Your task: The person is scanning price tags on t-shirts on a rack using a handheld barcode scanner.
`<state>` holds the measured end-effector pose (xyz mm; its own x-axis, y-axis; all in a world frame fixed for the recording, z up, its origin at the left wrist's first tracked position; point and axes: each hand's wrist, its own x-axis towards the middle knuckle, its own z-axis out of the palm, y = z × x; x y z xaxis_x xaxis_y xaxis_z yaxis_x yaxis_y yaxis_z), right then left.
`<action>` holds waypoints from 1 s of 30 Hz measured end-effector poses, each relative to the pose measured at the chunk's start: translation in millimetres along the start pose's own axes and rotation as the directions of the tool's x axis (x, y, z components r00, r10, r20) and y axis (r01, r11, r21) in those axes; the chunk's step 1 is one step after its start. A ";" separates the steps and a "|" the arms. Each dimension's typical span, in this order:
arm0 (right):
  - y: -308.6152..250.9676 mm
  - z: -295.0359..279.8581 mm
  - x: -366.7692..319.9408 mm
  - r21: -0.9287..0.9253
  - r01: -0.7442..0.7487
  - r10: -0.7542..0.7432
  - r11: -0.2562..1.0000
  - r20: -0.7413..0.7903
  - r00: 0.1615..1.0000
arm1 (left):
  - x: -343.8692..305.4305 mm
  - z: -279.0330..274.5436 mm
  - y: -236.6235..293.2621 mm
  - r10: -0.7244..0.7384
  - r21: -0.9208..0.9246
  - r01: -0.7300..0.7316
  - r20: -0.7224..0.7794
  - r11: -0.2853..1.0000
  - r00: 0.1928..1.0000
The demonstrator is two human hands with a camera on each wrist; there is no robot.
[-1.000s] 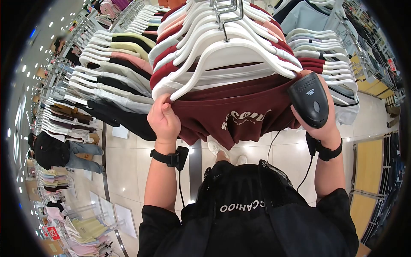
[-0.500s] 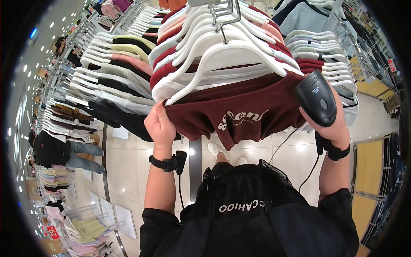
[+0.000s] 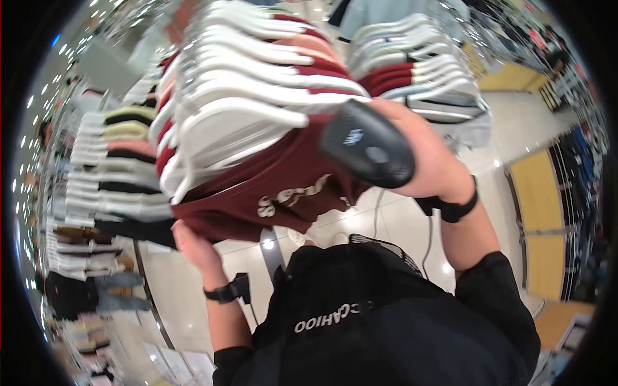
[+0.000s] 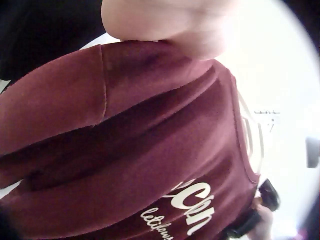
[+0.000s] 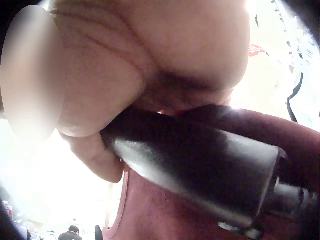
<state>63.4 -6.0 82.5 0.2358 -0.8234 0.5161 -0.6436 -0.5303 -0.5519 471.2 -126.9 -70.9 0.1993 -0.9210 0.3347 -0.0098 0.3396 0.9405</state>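
Observation:
A maroon shirt (image 3: 235,209) with pale lettering hangs from a white hanger (image 3: 238,119) at the front of the rack. My left hand (image 3: 198,251) is at its left shoulder edge. In the left wrist view, folds of cloth run up to that hand (image 4: 170,22), whose fingertips are hidden behind the fabric. My right hand (image 3: 428,151) grips a black handheld barcode scanner (image 3: 367,145) over the shirt's right shoulder. The scanner's dark body (image 5: 200,162) crosses the right wrist view, with maroon cloth close behind and below it.
More white hangers (image 3: 257,58) with garments are packed behind the shirt. Racks of clothes (image 3: 125,161) stand at left, and another (image 3: 418,77) at back right. Wooden panels (image 3: 541,193) line the right. A person in a black top (image 3: 67,293) stands far left.
The head view has turned, so the rack and shirt now appear further left and tilted. My right hand and the scanner have shifted left in view, and the left hand sits lower.

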 end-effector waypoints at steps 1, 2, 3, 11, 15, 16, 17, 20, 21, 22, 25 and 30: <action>2.3 4.6 2.1 0.015 0.025 -0.025 1.000 -0.045 0.999 | 4.9 -10.2 3.8 -0.081 0.043 0.082 -0.028 0.996 0.996; 4.5 10.0 2.9 0.032 0.057 -0.054 0.998 -0.089 0.995 | 11.4 -10.2 11.9 -0.065 0.043 0.065 0.005 0.997 0.998; 5.0 14.9 1.6 0.022 0.043 -0.040 0.999 -0.109 0.993 | 13.0 10.7 32.0 0.087 0.037 -0.088 0.032 0.995 0.996; -0.2 38.9 -13.4 -0.009 -0.060 0.055 0.998 -0.275 0.960 | 49.7 1.6 16.4 0.195 0.194 -0.227 0.172 0.954 0.966; -7.0 37.4 -13.8 -0.011 -0.098 0.091 0.995 -0.274 0.957 | 49.6 -6.6 9.2 0.192 0.116 -0.213 0.174 0.970 0.966; -8.4 36.6 -14.5 -0.013 -0.100 0.093 0.995 -0.271 0.958 | 49.5 -9.2 10.0 0.176 0.117 -0.199 0.183 0.973 0.967; -9.5 35.6 -15.1 -0.021 -0.103 0.094 0.994 -0.267 0.959 | 51.3 -13.3 7.6 0.175 0.115 -0.198 0.182 0.973 0.968; -22.4 31.2 -13.6 -0.055 -0.115 0.098 0.992 -0.253 0.962 | 52.8 -23.0 -2.3 0.140 0.174 -0.167 0.157 0.970 0.978; -26.8 32.6 -14.2 -0.005 -0.165 0.159 0.986 -0.246 0.956 | 51.7 -26.7 -2.9 0.160 0.250 -0.205 0.188 0.946 0.969; -30.1 34.4 -15.6 0.044 -0.211 0.215 0.977 -0.231 0.949 | 50.3 -30.2 -4.2 0.177 0.323 -0.242 0.217 0.915 0.960; -35.2 40.2 -19.4 -0.065 -0.207 0.183 0.976 -0.269 0.946 | 38.6 -32.5 -11.9 0.074 0.176 -0.122 0.260 0.977 0.963; -35.9 52.3 -32.8 -0.214 -0.249 0.176 0.945 -0.309 0.935 | 36.4 -23.6 -16.6 0.012 0.000 -0.013 0.354 1.000 0.935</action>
<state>116.9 29.5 51.2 -0.1179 -0.8003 0.5879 -0.8224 -0.2531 -0.5095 501.7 -161.6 -75.7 -0.1606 -0.9246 0.3454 -0.0124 0.3518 0.9360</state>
